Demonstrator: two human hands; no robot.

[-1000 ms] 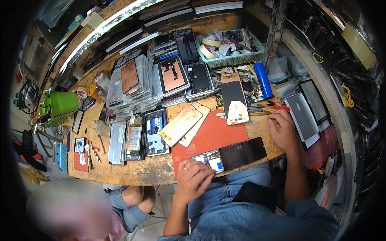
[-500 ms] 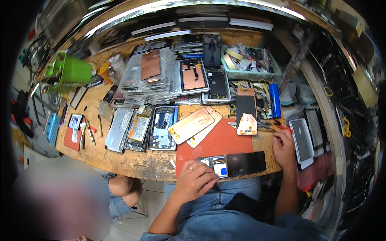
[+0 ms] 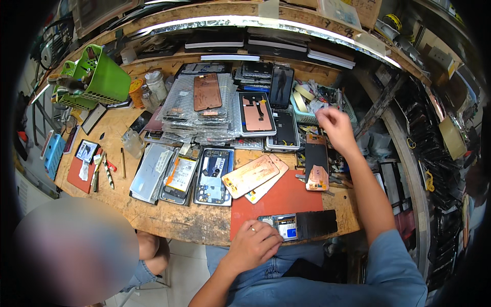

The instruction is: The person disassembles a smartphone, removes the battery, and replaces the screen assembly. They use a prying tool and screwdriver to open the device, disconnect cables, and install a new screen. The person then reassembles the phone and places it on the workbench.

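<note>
My left hand is curled over the left end of an opened phone at the bench's near edge, gripping it. A blue-and-white part shows inside the phone, and a dark screen panel extends from its right side. Up at the right, my right hand hovers by the front rim of a teal basket. Its fingers are curled together, and whatever may be in them is hidden. An orange-red mat lies under the phone. Beyond it rest two copper-coloured phone panels and a dark-topped panel.
Bubble-wrapped panels are piled at the back. Opened phones, one with a battery, line the bench's middle. A green basket, jars and thin tools are on the left. Another person's knee shows below the bench.
My right hand has risen from the bench's right edge toward the teal basket, fingers curled. My left hand stays on the phone. The whole view has shifted slightly.
</note>
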